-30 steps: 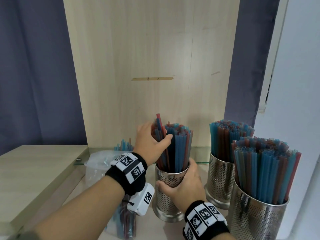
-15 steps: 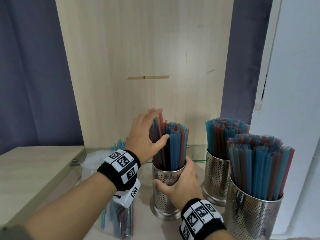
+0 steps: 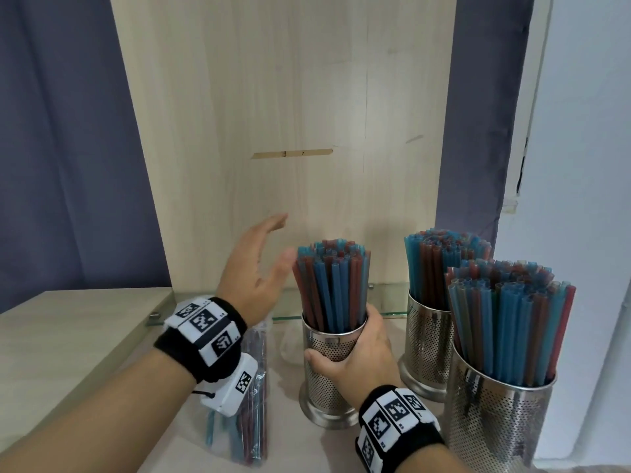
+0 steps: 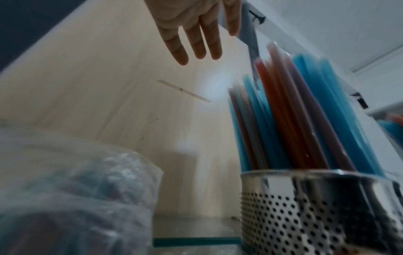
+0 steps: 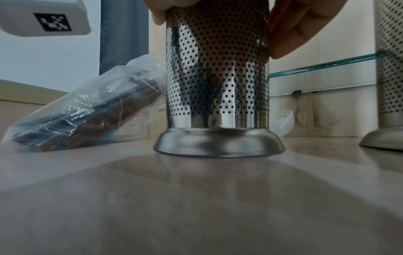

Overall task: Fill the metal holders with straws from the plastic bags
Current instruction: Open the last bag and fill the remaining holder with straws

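Observation:
A perforated metal holder (image 3: 321,380) (image 5: 217,69) (image 4: 316,212) stands on the counter, packed with blue and red straws (image 3: 333,285) (image 4: 290,120). My right hand (image 3: 358,360) grips the holder's upper wall, thumb on the left and fingers (image 5: 301,25) round the right. My left hand (image 3: 256,268) (image 4: 196,31) hovers open just left of the straw tops, fingers straight and touching nothing. A clear plastic bag of straws (image 3: 246,414) (image 5: 87,110) lies on the counter under my left wrist.
Two more full metal holders stand at the right, one at the back (image 3: 426,353) and one nearer (image 3: 495,431). A glass shelf edge (image 3: 389,314) runs behind them. An upright wooden panel (image 3: 290,114) backs the counter. A raised wooden ledge (image 3: 68,322) lies to the left.
My left hand has let go of the straws and pulled away to the left, fingers spread. The straws that stuck up now stand level in the holder. My right hand keeps its grip.

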Action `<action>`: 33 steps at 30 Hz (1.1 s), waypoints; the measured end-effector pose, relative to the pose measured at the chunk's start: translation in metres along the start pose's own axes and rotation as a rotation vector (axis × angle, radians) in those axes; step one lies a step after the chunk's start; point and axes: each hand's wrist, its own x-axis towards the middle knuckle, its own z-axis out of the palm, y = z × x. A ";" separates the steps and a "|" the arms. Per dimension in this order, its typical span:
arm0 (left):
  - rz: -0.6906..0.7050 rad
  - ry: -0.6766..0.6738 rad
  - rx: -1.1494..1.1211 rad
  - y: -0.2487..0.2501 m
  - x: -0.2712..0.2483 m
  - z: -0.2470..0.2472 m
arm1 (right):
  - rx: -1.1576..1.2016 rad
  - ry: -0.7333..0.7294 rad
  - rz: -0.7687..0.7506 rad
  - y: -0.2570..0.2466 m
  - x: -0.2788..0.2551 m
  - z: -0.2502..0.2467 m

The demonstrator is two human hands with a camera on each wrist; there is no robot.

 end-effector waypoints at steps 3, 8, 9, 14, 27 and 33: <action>-0.196 0.092 0.016 -0.018 -0.003 -0.022 | 0.000 -0.010 0.005 0.000 0.000 0.000; -0.616 -0.036 0.361 -0.061 -0.018 -0.048 | 0.007 -0.012 0.008 0.000 0.001 -0.001; -0.662 -0.106 0.400 -0.069 -0.024 -0.049 | 0.009 -0.011 0.009 0.000 0.001 0.000; -0.722 -0.169 0.374 -0.092 -0.047 -0.044 | 0.024 -0.006 0.002 0.001 0.001 0.002; -0.874 -0.425 0.602 -0.095 -0.036 -0.035 | 0.036 -0.017 0.008 0.001 0.002 0.001; -0.965 -0.334 0.602 -0.100 -0.040 -0.023 | 0.052 -0.013 -0.013 -0.003 0.000 -0.002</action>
